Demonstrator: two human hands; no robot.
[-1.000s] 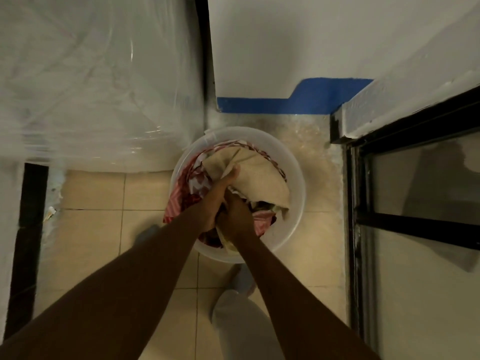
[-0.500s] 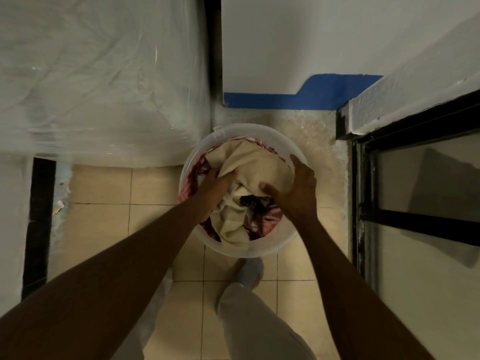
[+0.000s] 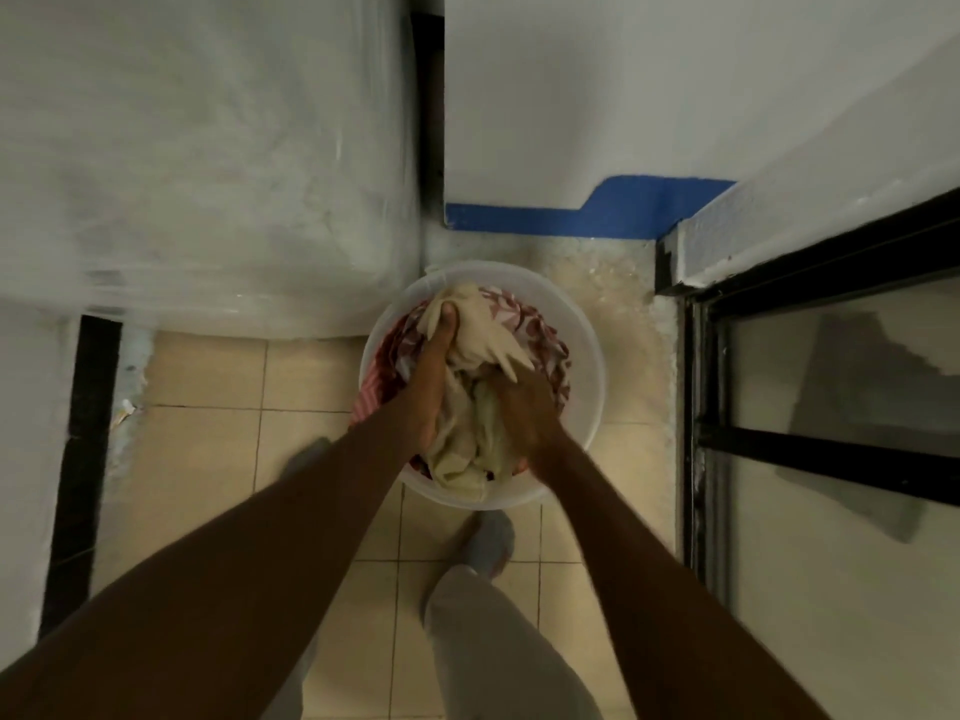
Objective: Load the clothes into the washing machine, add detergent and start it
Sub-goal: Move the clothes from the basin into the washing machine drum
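Note:
A round white plastic basin [image 3: 589, 366] stands on the tiled floor, full of clothes. On top lies a bunched cream cloth [image 3: 480, 337], over a red and white patterned garment [image 3: 540, 332]. My left hand [image 3: 434, 379] is closed on the cream cloth's far end, near the basin's back. My right hand [image 3: 522, 413] grips the same cloth toward the near right side. To the left, a large white appliance under clear plastic wrap [image 3: 208, 163] fills the upper left; I cannot tell whether it is the washing machine.
A white wall with a blue skirting stripe [image 3: 587, 213] runs behind the basin. A black-framed glass door [image 3: 831, 407] stands at the right. My leg in light trousers and a grey sock [image 3: 488, 543] is just in front of the basin.
My left hand slid toward the basin's back along the cream cloth. My right hand moved in from the rim and closed on the cloth, which is now bunched up.

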